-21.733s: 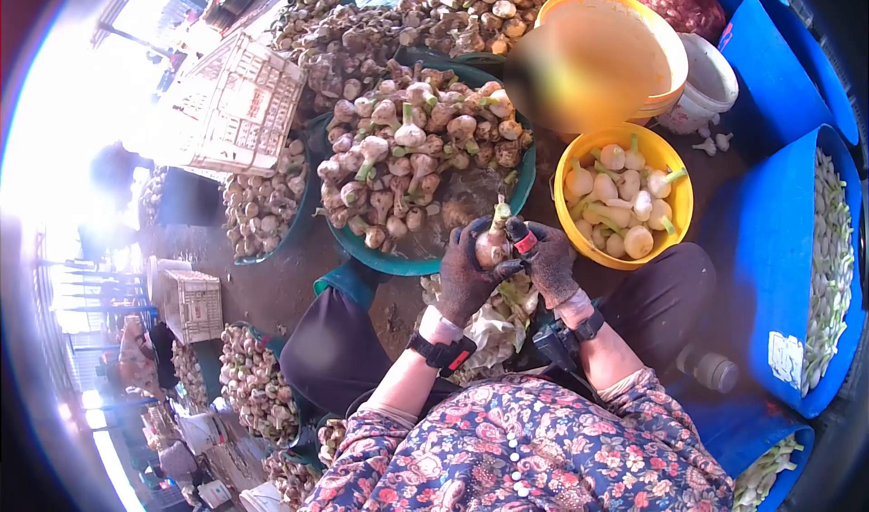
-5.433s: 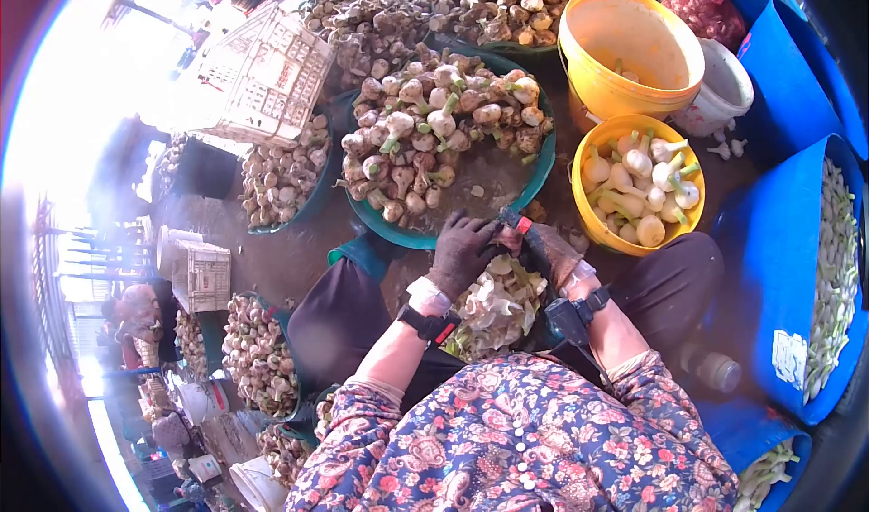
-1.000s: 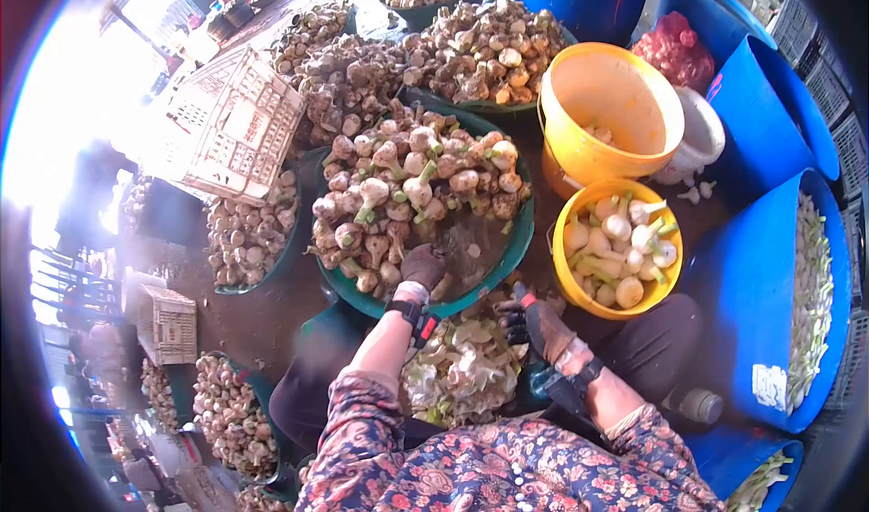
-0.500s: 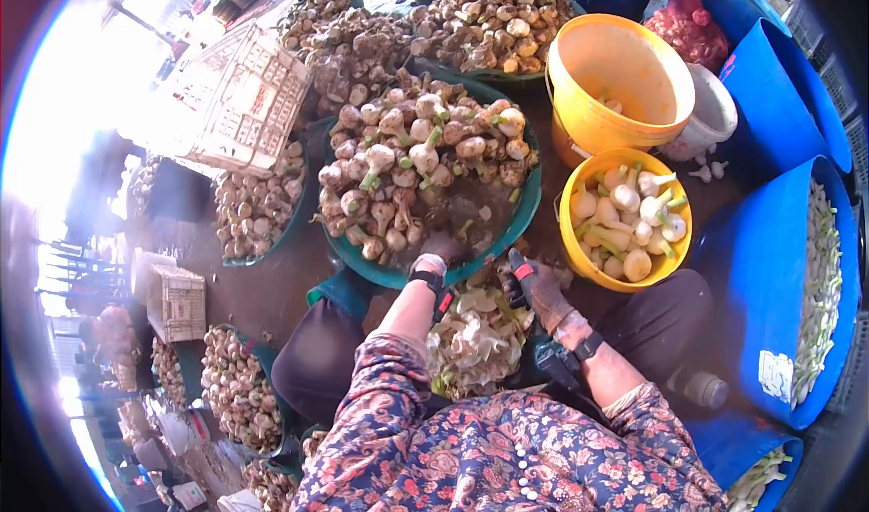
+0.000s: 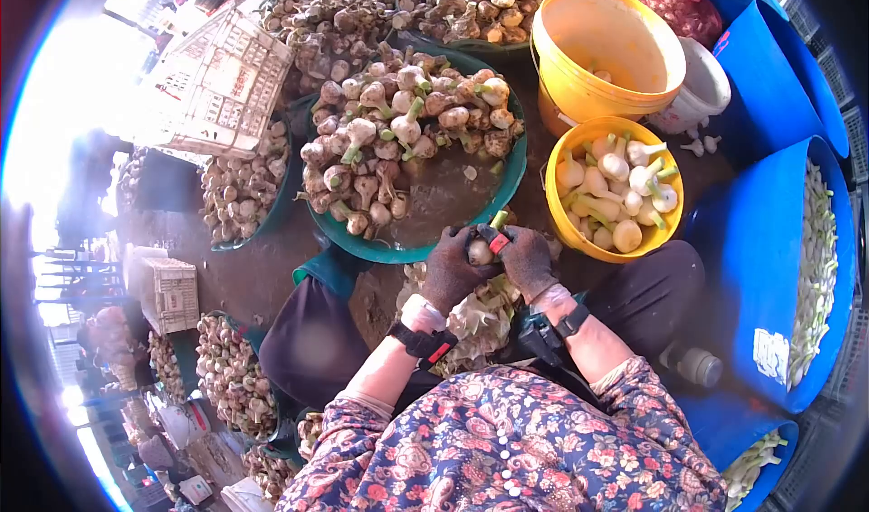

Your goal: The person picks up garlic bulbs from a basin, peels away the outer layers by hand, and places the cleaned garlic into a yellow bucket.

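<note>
Both my gloved hands meet in front of the green tub (image 5: 398, 252). My left hand (image 5: 451, 269) is closed around a garlic bulb (image 5: 479, 253), whose pale skin shows between the fingers and whose green stem points up. My right hand (image 5: 529, 263) is closed on a small black-and-red tool (image 5: 497, 240) pressed close to the bulb; its blade or tip is hidden. Unpeeled garlic bulbs (image 5: 398, 123) are heaped in the tub above murky water (image 5: 453, 200). Below my hands lies a pile of garlic skins (image 5: 471, 322).
On the right, a yellow bucket (image 5: 554, 213) holds clean white garlic, with a larger yellow bucket (image 5: 546, 105) behind it. Blue barrels (image 5: 747, 277) lie along the right. More garlic tubs, a white crate (image 5: 222, 86) and a smaller crate (image 5: 172, 295) stand left.
My left hand has come up out of the water with a garlic bulb. My right hand has moved left and up to meet it, bringing the tool against the bulb.
</note>
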{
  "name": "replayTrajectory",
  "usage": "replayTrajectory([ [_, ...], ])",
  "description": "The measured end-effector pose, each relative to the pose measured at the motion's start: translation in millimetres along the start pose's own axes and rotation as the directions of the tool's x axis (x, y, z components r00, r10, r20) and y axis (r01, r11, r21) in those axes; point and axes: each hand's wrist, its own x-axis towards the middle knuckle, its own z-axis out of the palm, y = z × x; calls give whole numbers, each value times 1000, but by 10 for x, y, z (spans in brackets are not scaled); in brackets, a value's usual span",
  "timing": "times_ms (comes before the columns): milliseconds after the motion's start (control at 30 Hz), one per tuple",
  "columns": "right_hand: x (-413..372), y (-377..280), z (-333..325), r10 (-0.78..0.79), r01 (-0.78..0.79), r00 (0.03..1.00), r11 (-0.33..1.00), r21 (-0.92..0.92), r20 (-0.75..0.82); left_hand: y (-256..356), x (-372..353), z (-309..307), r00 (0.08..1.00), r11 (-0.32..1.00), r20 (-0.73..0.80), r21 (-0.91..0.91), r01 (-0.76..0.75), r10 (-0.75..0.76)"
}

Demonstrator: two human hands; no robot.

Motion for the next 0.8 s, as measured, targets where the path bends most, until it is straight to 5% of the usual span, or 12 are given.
replayTrajectory([
  [167, -83, -94, -33, -91, 87, 995, 991, 104, 42, 139, -87, -199, 999, 984, -21, 172, -37, 42],
  [200, -87, -126, -89, -23, -19, 988, 962, 271, 150, 50, -91, -222, 992, 987, -35, 106, -119, 123],
  [267, -129, -185, -242, 58, -277, 917, 803, 527, 394, -37, -128, -267, 998, 997, 60, -80, 0, 5],
  [333, -122, -128, -176, 141, -426, 875, 677, 600, 463, 120, -171, -352, 963, 893, 197, -375, 249, -185],
  [400, -189, -265, -182, 231, -552, 823, 537, 638, 518, 101, -251, -159, 967, 762, 114, -598, 250, -228],
  [433, -215, -302, -195, 128, -481, 854, 564, 671, 504, 38, -278, -55, 964, 679, 79, -695, 235, -253],
  [500, -245, -300, -193, 58, -440, 858, 594, 674, 510, 19, -339, 2, 987, 897, 2, -418, 146, -160],
  [567, -234, -263, -176, 118, -500, 824, 610, 614, 554, 22, -362, 19, 916, 993, -399, -116, 0, -47],
  [633, -152, -242, -162, 237, -510, 811, 736, 446, 535, 44, -393, -145, 970, 986, -217, 150, -73, 105],
  [667, -11, 137, 170, 14, -299, 865, 817, 493, 502, 41, -389, -227, 980, 954, -110, 269, -133, 167],
  [700, 0, 270, 244, 23, -301, 839, 852, 428, 544, 32, -401, -238, 986, 949, 25, 271, -163, 162],
  [800, -223, -169, -100, 62, -199, 903, 938, 285, 426, -231, -469, 16, 992, 950, -4, -291, 116, -122],
])
